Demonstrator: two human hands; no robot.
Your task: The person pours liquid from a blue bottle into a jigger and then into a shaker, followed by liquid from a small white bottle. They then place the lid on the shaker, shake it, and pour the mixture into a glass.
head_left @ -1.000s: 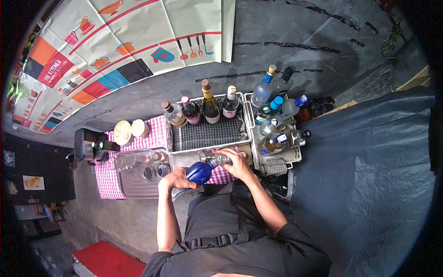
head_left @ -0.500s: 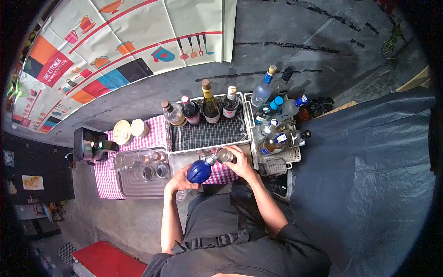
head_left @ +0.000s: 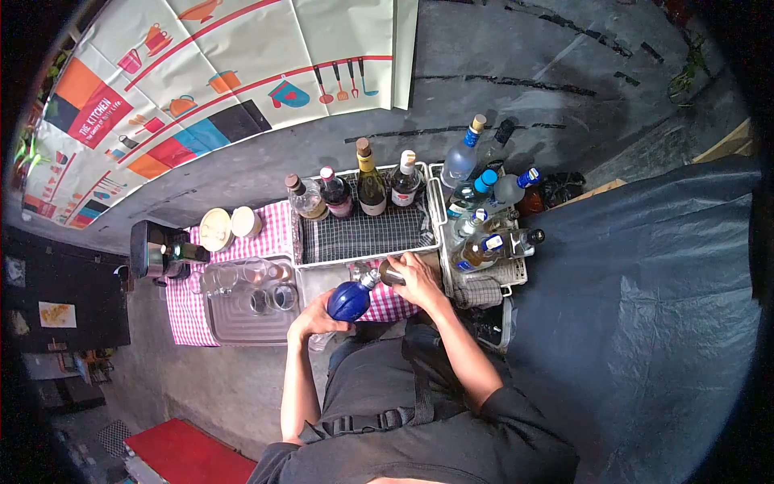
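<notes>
A round-bodied dark blue bottle [head_left: 348, 302] with a silvery neck rests in my left hand [head_left: 317, 317], the fingers wrapped around its far side. Its neck leans up to the right, close to a small glass [head_left: 392, 274]. My right hand [head_left: 421, 284] grips that glass, which is tipped so its side shows and its mouth is turned partly away. Both hands are over the pink checked cloth [head_left: 393, 302], in front of a white wire basket [head_left: 355, 262].
Behind my hands, several bottles, including a wine bottle [head_left: 371, 189], stand in the basket. To the right, a crate [head_left: 518, 270] holds more bottles. On the left are a tray [head_left: 242, 329] of glasses, two pale tubs [head_left: 245, 222] and a black machine [head_left: 149, 250].
My right hand has turned the glass from showing its round mouth to lying more on its side, toward the bottle's neck. The left hand and bottle stay nearly still.
</notes>
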